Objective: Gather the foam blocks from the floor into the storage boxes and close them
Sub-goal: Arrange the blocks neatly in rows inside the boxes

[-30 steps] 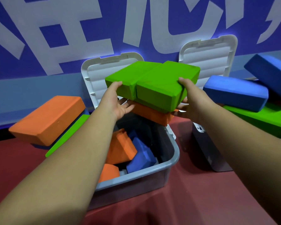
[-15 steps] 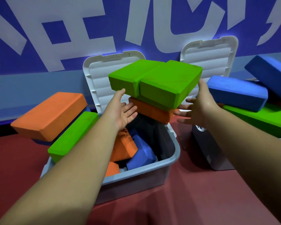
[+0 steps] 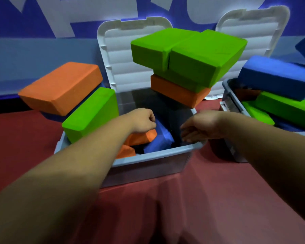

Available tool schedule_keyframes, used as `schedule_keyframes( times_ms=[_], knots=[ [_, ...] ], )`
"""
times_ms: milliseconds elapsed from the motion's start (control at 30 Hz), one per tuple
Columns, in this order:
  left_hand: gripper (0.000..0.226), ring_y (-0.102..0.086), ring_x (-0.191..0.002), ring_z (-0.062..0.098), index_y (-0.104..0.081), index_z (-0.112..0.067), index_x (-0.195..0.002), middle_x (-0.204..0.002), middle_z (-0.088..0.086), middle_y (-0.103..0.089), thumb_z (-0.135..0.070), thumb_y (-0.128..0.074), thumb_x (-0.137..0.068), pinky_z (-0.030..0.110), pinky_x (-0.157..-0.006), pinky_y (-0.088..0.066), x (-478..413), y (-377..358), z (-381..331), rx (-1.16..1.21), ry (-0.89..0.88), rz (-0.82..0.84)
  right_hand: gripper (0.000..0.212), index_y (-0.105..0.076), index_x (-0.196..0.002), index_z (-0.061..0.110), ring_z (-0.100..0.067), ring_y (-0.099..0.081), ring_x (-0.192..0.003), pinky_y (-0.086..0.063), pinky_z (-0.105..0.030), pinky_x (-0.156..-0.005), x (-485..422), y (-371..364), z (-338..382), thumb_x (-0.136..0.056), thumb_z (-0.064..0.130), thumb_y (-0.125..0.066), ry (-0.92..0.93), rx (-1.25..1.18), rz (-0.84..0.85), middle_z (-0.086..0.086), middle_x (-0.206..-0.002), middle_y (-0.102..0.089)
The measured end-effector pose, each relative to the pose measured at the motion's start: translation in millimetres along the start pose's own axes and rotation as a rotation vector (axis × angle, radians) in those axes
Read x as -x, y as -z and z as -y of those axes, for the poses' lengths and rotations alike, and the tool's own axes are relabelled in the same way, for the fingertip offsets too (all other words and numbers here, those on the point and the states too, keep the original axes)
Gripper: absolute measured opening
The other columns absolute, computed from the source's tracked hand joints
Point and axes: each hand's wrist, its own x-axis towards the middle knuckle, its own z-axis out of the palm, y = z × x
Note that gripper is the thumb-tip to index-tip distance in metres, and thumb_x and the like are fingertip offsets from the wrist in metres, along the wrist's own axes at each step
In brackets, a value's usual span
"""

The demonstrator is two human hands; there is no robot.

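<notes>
Red floor point(image 3: 218, 199), two grey plastic storage boxes point(image 3: 153, 155), two green foam blocks point(image 3: 201, 55) since released, left hand point(image 3: 144, 120) lowered, fisted empty, right hand point(image 3: 199, 127) slack, empty.

White lettering point(image 3: 95, 7) on the wall point(image 3: 33, 55) is unreadable.

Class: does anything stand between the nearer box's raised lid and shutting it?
Yes: stacked green blocks on an orange block rise above the rim before the lid; a lone green block overhangs its left side.
</notes>
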Motion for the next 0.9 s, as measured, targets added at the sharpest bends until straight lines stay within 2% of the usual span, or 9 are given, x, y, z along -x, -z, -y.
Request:
schedule_keyframes(
  times_ms=[167,333,400,500,567,667,767,833,900],
  knots=[
    [0.051,-0.058,-0.128,0.030,-0.059,-0.018,-0.142,-0.141,0.011,-0.062,-0.030,-0.066,-0.093,0.035,-0.103,-0.048,3,-8,32,-0.254,-0.048,0.093,0.036,-0.061,-0.124,-0.009,-0.036,-0.071,-0.106,-0.059,-0.044,-0.095,-22,-32,6,-0.102,0.018,-0.055,-0.013,0.219,-0.024,-0.024,-0.117,-0.069],
    [0.066,-0.060,-0.125,0.034,-0.050,-0.021,-0.149,-0.139,0.017,-0.061,-0.036,-0.073,-0.089,0.035,-0.101,-0.049,5,-25,62,-0.277,-0.049,0.184,0.047,-0.056,-0.133,-0.003,-0.036,-0.070,-0.100,-0.059,-0.045,-0.089,-37,-59,9,-0.100,0.029,-0.063,-0.048,0.386,-0.010,-0.025,-0.118,-0.066],
    [0.073,-0.060,-0.126,0.035,-0.044,-0.027,-0.153,-0.141,0.019,-0.059,-0.032,-0.076,-0.088,0.034,-0.102,-0.049,5,-29,72,-0.255,-0.061,0.207,0.043,-0.059,-0.126,-0.002,-0.036,-0.071,-0.092,-0.061,-0.046,-0.085,-45,-68,10,-0.098,0.029,-0.067,-0.073,0.409,-0.015,-0.024,-0.106,-0.067],
    [0.079,-0.058,-0.126,0.037,-0.036,-0.029,-0.158,-0.141,0.020,-0.055,-0.031,-0.076,-0.089,0.034,-0.102,-0.047,2,-32,83,-0.258,-0.066,0.204,0.022,-0.061,-0.095,0.004,-0.027,-0.066,-0.073,-0.056,-0.039,-0.068,-54,-77,11,-0.100,0.024,-0.066,-0.127,0.432,-0.017,-0.014,-0.084,-0.064],
    [0.082,-0.057,-0.126,0.038,-0.034,-0.029,-0.157,-0.141,0.019,-0.051,-0.034,-0.076,-0.087,0.038,-0.107,-0.046,-2,-35,87,-0.252,-0.054,0.191,0.018,-0.061,-0.094,0.005,-0.028,-0.068,-0.078,-0.057,-0.042,-0.077,-61,-80,11,-0.099,0.021,-0.066,-0.150,0.447,-0.018,-0.015,-0.087,-0.066],
    [0.069,-0.056,-0.123,0.041,-0.043,-0.017,-0.145,-0.136,0.020,-0.047,-0.035,-0.073,-0.086,0.044,-0.108,-0.046,-9,-36,89,-0.257,-0.021,0.094,0.027,-0.067,-0.113,0.001,-0.035,-0.071,-0.103,-0.057,-0.048,-0.097,-74,-85,8,-0.095,0.020,-0.066,-0.200,0.429,0.000,-0.020,-0.108,-0.072],
    [0.061,-0.050,-0.122,0.044,-0.046,-0.006,-0.132,-0.134,0.021,-0.043,-0.027,-0.074,-0.082,0.049,-0.105,-0.045,-15,-34,85,-0.288,-0.016,-0.129,0.033,-0.067,-0.118,0.004,-0.033,-0.071,-0.104,-0.056,-0.047,-0.100,-87,-87,5,-0.096,0.029,-0.068,-0.213,0.459,-0.002,-0.018,-0.111,-0.073],
    [0.070,-0.047,-0.124,0.043,-0.042,-0.010,-0.138,-0.139,0.017,-0.040,-0.017,-0.074,-0.076,0.053,-0.104,-0.046,-19,-34,85,-0.254,-0.067,-0.247,0.036,-0.067,-0.119,0.005,-0.030,-0.071,-0.101,-0.056,-0.044,-0.099,-95,-86,3,-0.096,0.032,-0.072,-0.214,0.440,0.003,-0.015,-0.110,-0.074],
    [0.091,-0.041,-0.131,0.040,-0.032,-0.021,-0.155,-0.159,0.008,-0.030,-0.012,-0.071,-0.074,0.054,-0.105,-0.047,-23,-38,88,-0.245,-0.151,-0.222,0.050,-0.069,-0.119,0.006,-0.030,-0.071,-0.102,-0.056,-0.044,-0.099,-99,-85,1,-0.085,0.039,-0.084,-0.225,0.429,0.016,-0.013,-0.110,-0.074]
  ],
)
